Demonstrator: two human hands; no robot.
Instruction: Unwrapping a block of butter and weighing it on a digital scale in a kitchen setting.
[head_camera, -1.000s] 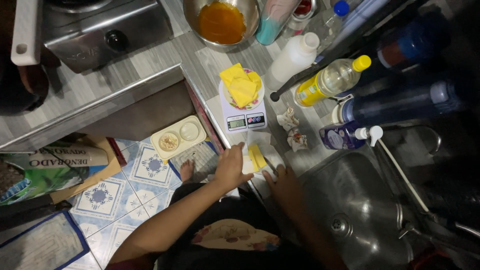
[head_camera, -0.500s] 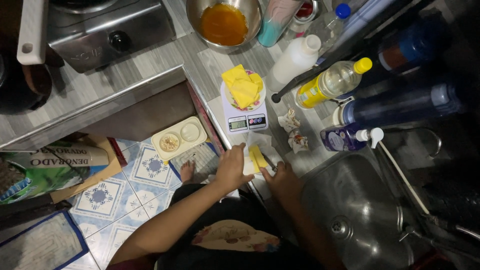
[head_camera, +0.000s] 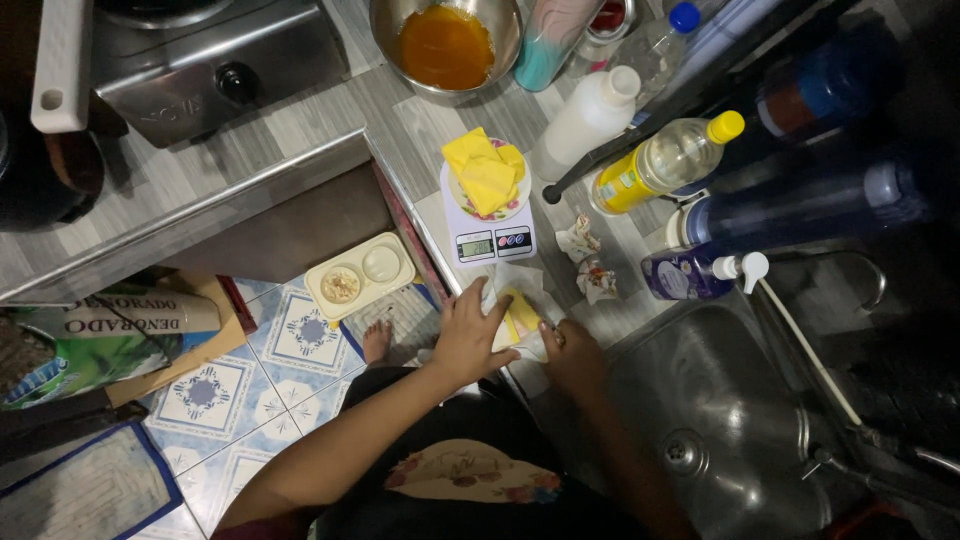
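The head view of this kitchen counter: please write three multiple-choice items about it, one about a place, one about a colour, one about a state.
1. Where is the plate of yellow pieces?
A. in the sink
B. on the digital scale
C. on the floor

2. What colour is the cap of the oil bottle?
A. yellow
B. red
C. green

3. How is the yellow block at the counter edge?
A. sealed in a box
B. lying alone, untouched
C. on opened white wrapping, both hands on it

Answers:
1 B, the plate rests on the scale's platform.
2 A, the cap is yellow.
3 C, the left hand and right hand press on the wrapping around the block.
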